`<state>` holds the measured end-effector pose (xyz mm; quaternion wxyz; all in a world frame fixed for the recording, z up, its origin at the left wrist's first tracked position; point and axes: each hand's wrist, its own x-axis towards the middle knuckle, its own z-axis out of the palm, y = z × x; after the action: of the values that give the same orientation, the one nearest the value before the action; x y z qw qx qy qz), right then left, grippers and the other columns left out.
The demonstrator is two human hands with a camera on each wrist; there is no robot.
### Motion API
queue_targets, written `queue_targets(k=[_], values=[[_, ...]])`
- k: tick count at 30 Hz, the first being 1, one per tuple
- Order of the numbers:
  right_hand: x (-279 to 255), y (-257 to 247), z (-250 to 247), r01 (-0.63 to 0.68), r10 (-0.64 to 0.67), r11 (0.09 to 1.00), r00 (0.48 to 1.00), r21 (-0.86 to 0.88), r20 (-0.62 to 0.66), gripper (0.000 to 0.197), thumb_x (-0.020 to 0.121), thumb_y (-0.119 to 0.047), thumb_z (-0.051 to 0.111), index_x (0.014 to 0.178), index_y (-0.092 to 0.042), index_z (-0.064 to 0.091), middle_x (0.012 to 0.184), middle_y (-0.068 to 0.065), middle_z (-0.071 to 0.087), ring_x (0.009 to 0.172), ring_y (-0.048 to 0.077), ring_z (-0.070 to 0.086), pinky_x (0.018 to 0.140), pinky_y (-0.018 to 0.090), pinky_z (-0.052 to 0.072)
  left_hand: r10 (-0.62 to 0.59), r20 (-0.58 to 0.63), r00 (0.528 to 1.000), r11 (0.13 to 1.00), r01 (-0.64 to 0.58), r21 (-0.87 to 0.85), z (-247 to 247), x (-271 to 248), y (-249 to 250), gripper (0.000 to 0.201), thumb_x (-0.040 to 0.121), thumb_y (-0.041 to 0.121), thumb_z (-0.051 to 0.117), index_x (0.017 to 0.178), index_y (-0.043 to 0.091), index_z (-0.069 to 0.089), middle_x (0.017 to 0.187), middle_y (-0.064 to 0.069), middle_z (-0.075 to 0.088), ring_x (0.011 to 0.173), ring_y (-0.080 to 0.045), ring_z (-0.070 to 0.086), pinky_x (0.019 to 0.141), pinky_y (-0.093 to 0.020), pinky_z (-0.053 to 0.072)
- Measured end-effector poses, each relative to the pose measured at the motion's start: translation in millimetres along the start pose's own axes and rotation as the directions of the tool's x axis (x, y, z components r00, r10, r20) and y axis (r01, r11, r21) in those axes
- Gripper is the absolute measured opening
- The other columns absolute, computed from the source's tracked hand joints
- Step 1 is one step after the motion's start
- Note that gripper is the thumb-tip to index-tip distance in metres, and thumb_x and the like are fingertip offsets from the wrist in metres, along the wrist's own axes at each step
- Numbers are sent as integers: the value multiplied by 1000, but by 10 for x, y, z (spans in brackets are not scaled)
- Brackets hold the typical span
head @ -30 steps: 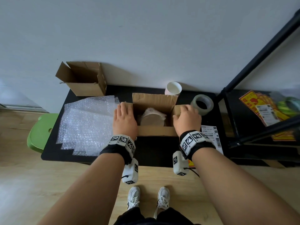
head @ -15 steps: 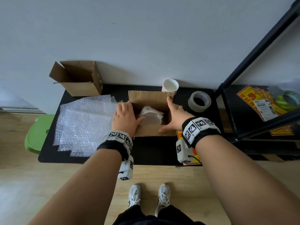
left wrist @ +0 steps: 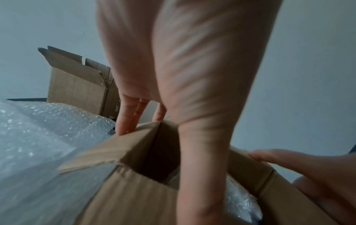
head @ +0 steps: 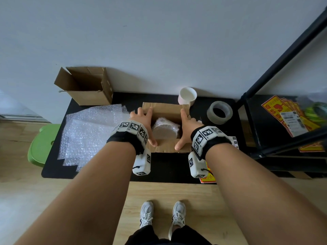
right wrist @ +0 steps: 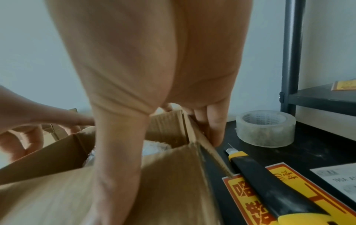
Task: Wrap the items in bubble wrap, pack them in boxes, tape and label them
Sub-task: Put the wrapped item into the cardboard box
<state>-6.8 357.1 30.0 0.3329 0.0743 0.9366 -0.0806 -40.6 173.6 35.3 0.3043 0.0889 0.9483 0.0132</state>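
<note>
An open cardboard box [head: 166, 110] stands mid-table with a bubble-wrapped round item [head: 164, 129] inside. My left hand [head: 141, 119] lies against the raised left side flap, fingers straight along its outside and thumb down on the near flap. My right hand [head: 186, 126] mirrors it on the right side flap. In the left wrist view the left hand [left wrist: 173, 76] has its fingers [left wrist: 127, 121] on the flap edge of the box [left wrist: 134, 197]. In the right wrist view the right hand [right wrist: 154, 60] has its fingers [right wrist: 215, 126] outside the box [right wrist: 57, 197], and the wrapped item [right wrist: 156, 147] shows inside.
Bubble wrap sheets [head: 88, 131] lie left of the box, with a second open box [head: 86, 87] behind them. A white cup [head: 188, 95] and a tape roll [head: 219, 112] stand at back right. A yellow-black utility knife [right wrist: 269, 182] lies on a red-yellow label [right wrist: 250, 197]. A black shelf rack [head: 283, 121] stands right.
Both hands went from lying flat on the spread side flaps to standing along them. The side flaps have come up towards the box's opening, and the thumbs now reach the near flap.
</note>
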Motion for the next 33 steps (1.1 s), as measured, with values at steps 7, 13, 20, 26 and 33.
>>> queue_targets(k=[7, 13, 20, 26, 33], values=[[-7, 10, 11, 20, -15, 998, 996, 61, -84, 112, 65, -34, 89, 146, -18, 14, 134, 16, 43, 115, 32, 53, 80, 39, 48, 11, -67, 998, 996, -17, -90, 26, 33, 32, 108, 54, 39, 92, 142, 23, 31, 136, -10, 30, 129, -34, 35, 98, -47, 49], [85, 49, -36, 22, -6, 991, 993, 133, -115, 119, 70, -27, 86, 152, -22, -1, 136, 20, 40, 112, 34, 56, 84, 40, 51, 26, -177, 984, 988, -53, -145, 22, 99, 61, 101, 57, 36, 91, 139, 19, 35, 139, -9, 27, 124, -32, 38, 97, -42, 49], [173, 131, -96, -14, 39, 980, 991, 201, -124, 133, 72, -27, 85, 151, -35, -21, 150, 23, 25, 124, 39, 50, 96, 50, 50, 58, -237, 970, 984, -95, -147, 19, 198, 130, 95, 62, 39, 88, 140, 18, 38, 145, -7, 21, 124, -34, 35, 99, -43, 47], [114, 137, -152, -43, 61, 989, 990, 142, -127, 125, 66, -54, 84, 156, -29, 2, 161, 21, -1, 149, 39, 5, 117, 59, 17, 86, -250, 964, 979, -128, -157, 22, 75, 22, 105, 65, 48, 84, 151, 24, 27, 153, -3, 18, 134, -31, 26, 110, -44, 36], [-102, 22, -284, 177, -43, 953, 882, 246, -468, 56, 94, -44, 58, 142, -16, 48, 145, 11, 46, 132, 30, 44, 109, 43, 38, -42, -377, 925, 937, -95, -338, -52, -152, -132, 48, 90, 38, 44, 129, 13, 55, 137, -4, 49, 132, -30, 38, 108, -38, 35]])
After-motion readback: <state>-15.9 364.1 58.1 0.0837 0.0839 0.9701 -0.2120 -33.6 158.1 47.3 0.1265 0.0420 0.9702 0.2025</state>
